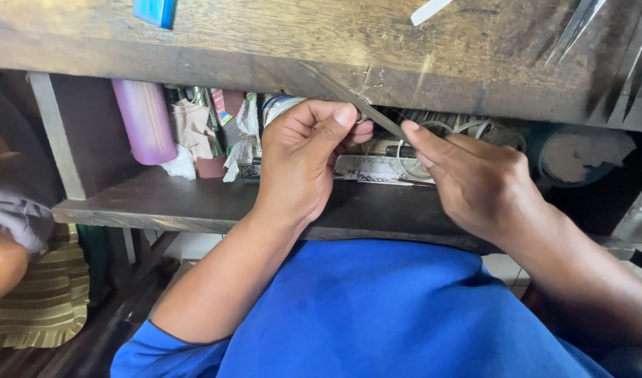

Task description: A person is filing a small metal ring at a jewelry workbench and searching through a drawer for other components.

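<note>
Work in hand is filing: the left hand (303, 157) pinches a small ring-like metal piece (361, 119), mostly hidden behind thumb and fingers, braced just below the front edge of the wooden bench top (279, 42). The right hand (475, 182) grips the near end of a slim metal file (352, 98), which slants up-left across the piece to that edge. Judged mid-way; the piece's finish cannot be assessed. On the lower shelf (167, 203), left to right: an upright pink cylindrical container (144, 119) near the left upright, crumpled paper wrappers (195, 133), coiled wire (440, 133), and a round blue tin (580, 157) toward the right end. A blue flat packet (155, 10) lies at the bench top's far left.
</note>
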